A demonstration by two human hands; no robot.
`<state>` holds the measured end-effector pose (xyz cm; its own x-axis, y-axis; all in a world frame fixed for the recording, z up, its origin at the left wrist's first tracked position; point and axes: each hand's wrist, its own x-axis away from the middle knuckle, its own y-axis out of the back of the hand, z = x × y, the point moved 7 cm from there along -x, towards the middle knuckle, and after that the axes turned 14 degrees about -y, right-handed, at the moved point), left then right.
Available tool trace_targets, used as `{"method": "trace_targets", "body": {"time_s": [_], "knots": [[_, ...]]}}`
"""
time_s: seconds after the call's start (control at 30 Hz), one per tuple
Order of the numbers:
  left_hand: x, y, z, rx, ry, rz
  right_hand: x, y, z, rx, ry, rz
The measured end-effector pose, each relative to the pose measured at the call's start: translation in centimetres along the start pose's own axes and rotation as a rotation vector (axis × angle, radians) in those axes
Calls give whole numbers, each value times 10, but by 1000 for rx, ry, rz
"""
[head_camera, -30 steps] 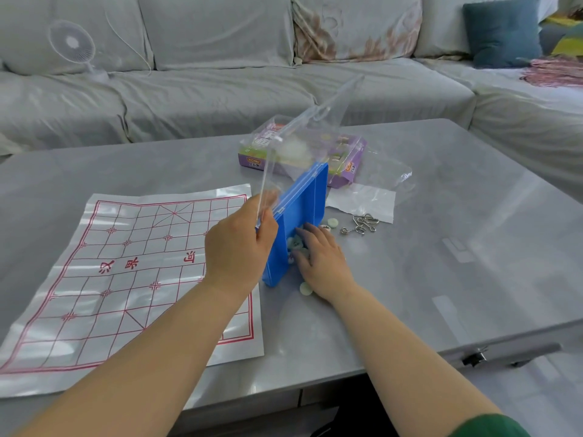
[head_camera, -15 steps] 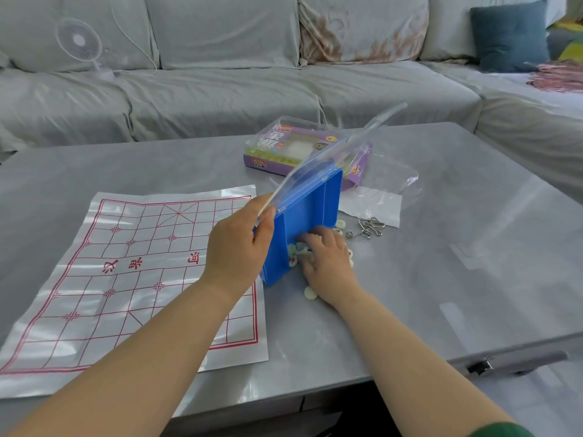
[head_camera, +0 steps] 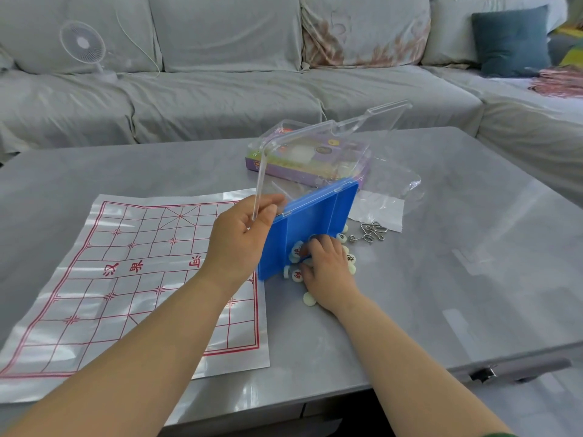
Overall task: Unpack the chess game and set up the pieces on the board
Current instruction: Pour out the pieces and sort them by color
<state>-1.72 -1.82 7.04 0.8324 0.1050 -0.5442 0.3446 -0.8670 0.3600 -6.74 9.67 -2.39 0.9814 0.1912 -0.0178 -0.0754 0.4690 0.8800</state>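
A blue chess case [head_camera: 312,225] stands tipped on its edge on the grey table [head_camera: 441,263], its clear lid [head_camera: 315,152] swung up and open. My left hand [head_camera: 243,238] grips the case at its upper left corner, where the lid meets it. Several round cream chess pieces [head_camera: 296,274] lie spilled at the foot of the case. My right hand [head_camera: 328,272] rests on those pieces with its fingers curled among them; whether it holds one is hidden. The plastic board sheet [head_camera: 126,279] with red lines lies flat to the left.
Behind the case sit a purple game box [head_camera: 303,171] in clear wrap and a crumpled clear bag [head_camera: 391,187]. Metal wire puzzle rings [head_camera: 369,231] lie to the right of the pieces. A grey sofa [head_camera: 220,89] with a small white fan [head_camera: 83,47] runs behind the table.
The clear lid has swung further open and the blue case has turned more toward me. More pieces now lie on the table round my right hand.
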Motion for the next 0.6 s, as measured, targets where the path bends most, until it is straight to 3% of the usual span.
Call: {"method": "trace_targets", "body": {"time_s": [0.1, 0.47, 0.6], "knots": [[0, 0, 0, 1, -4, 3, 1, 4, 1, -47, 33, -48], [-2, 1, 5, -7, 12, -9, -1, -8, 5, 110, 109, 28], [-3, 3, 8, -37, 25, -27, 1, -6, 7, 17, 122, -40]]}}
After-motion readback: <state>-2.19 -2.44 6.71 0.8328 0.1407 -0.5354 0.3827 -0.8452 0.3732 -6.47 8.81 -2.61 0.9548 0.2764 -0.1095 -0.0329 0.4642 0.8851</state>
